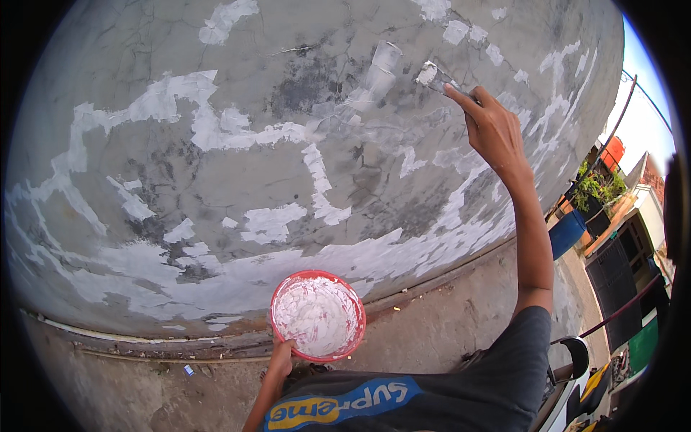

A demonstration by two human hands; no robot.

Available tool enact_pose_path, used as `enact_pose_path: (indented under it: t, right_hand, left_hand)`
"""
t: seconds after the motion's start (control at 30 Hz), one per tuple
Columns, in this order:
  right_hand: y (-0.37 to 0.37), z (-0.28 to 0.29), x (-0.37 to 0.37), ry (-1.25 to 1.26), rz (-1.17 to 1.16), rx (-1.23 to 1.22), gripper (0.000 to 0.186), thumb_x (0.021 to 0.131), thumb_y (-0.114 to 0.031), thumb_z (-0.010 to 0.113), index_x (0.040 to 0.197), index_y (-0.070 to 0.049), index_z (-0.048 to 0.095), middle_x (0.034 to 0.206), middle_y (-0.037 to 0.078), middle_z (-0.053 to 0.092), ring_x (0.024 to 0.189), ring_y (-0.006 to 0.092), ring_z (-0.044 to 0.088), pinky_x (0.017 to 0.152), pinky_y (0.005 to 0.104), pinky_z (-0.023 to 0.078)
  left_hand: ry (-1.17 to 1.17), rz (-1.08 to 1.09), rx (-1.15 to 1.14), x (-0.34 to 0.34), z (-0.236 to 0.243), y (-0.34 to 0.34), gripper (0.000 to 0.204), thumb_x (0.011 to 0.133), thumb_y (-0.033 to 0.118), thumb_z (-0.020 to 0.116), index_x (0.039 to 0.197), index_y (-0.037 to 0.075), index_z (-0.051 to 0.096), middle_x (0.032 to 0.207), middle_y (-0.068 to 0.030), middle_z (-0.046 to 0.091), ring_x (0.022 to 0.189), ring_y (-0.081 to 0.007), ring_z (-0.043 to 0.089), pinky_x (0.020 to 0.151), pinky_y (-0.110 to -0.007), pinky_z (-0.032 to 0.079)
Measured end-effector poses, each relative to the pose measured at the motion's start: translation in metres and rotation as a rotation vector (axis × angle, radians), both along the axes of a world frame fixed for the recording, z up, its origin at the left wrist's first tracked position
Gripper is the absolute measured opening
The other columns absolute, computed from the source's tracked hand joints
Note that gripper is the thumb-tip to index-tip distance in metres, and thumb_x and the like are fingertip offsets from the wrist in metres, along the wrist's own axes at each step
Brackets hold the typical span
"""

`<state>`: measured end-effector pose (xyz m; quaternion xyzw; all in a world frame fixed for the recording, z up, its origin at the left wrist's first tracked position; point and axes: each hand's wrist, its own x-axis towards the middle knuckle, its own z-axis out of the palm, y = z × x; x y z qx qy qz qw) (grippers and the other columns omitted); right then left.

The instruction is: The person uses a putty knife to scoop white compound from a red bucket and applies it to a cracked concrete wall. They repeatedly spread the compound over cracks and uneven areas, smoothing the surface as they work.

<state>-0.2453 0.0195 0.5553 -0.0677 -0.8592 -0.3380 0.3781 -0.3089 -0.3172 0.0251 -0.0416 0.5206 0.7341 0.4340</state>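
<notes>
My right hand (495, 131) is raised high against a grey cracked wall (237, 180) and grips a putty knife (434, 75) whose blade carries white filler and touches the wall. A fresh wet streak of filler (374, 75) runs just left of the blade. My left hand (281, 360) holds a red bowl (276, 306) by its near rim, low in front of my body. The bowl is full of white filler paste (315, 315).
White patches of dried filler cover much of the wall. A concrete ledge and ground (432, 324) run along its base. At the right are a blue barrel (567, 232), potted plants (596, 189), a dark gate (617, 284) and part of a scooter (576, 360).
</notes>
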Motion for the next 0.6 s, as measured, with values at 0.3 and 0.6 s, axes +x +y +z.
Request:
enact_pose_path:
  t: [0.3,0.6]
  right_hand:
    - [-0.021,-0.004,-0.034,0.133,0.087,-0.08,0.051,0.082,0.002,0.059,0.128,-0.021,0.06,0.083,0.007,0.055,0.067,0.0249,0.057,0.057,0.0356,0.045]
    - [-0.099,-0.115,-0.07,0.383,0.401,-0.734,0.05,0.089,0.004,0.052,0.137,-0.009,0.051,0.082,0.011,0.047,0.07,0.0189,0.046,0.065,0.0294,0.043]
  left_hand:
    - [0.009,-0.003,-0.046,-0.02,0.027,-0.016,0.056,0.07,-0.002,0.051,0.125,0.001,0.046,0.103,-0.0125,0.059,0.085,-0.0265,0.061,0.068,-0.044,0.058]
    - [-0.006,-0.097,-0.02,-0.042,0.008,-0.03,0.053,0.069,-0.002,0.051,0.122,-0.003,0.05,0.106,-0.0119,0.06,0.092,-0.0263,0.061,0.076,-0.045,0.057]
